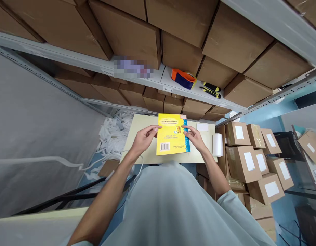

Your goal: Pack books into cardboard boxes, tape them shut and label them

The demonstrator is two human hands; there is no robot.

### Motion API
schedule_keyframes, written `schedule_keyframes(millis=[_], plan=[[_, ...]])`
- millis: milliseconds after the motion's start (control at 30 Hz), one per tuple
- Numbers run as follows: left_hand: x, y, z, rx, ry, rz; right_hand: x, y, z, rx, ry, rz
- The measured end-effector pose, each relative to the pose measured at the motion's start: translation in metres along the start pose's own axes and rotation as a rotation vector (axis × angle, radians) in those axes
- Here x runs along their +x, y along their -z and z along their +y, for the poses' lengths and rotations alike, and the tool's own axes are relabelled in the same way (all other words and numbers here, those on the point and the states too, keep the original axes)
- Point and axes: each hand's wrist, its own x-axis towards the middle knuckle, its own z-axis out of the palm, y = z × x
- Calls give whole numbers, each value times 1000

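A yellow book (170, 135) with a blue strip along its right edge is held up over the pale table (142, 150). Its back cover faces me, showing a barcode at the lower left and a small cartoon figure. My left hand (145, 138) pinches the left edge, thumb in front and the other fingers partly behind the cover. On the opposite side, my right hand (194, 136) grips the blue edge between thumb and fingers.
Right of the book, a white roll (218, 145) and a white paper slip (202, 127) lie on the table. An orange-and-blue tape dispenser (183, 78) and yellow-black cutters (210, 91) rest on the shelf ahead. Labelled cartons (245, 164) are stacked at right; crumpled white paper (112, 131) lies left.
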Motion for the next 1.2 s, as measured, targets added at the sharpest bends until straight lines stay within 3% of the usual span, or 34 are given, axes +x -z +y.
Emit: schedule_keyframes(millis=[167, 367, 533, 633, 733, 867, 967, 1033, 1133, 1200], plan=[[4, -2, 0, -84, 129, -50, 7, 6, -3, 125, -210, -63], [16, -12, -12, -36, 197, 78, 20, 7, 10, 201, -501, -233], [7, -5, -24, -55, 138, 97, 15, -1, 35, 232, -456, -241], [-3, 4, -36, -69, 229, 79, 9, -12, 53, 144, -365, -185], [-11, 11, -56, -122, 323, 45, 7, -30, 70, -6, -227, -92], [-23, 9, -79, -2, 227, 194, 12, -73, 86, -238, -90, 71], [-35, 1, -86, 252, 144, 259, 19, -120, 97, -171, -93, 52], [-41, -1, -92, 342, 90, 208, 25, -148, 104, -125, -106, 66], [-41, 15, -113, 283, 48, 89, 38, -171, 115, -74, -125, 149], [-33, 39, -138, 229, 73, 133, 50, -175, 121, 9, -160, 126]])
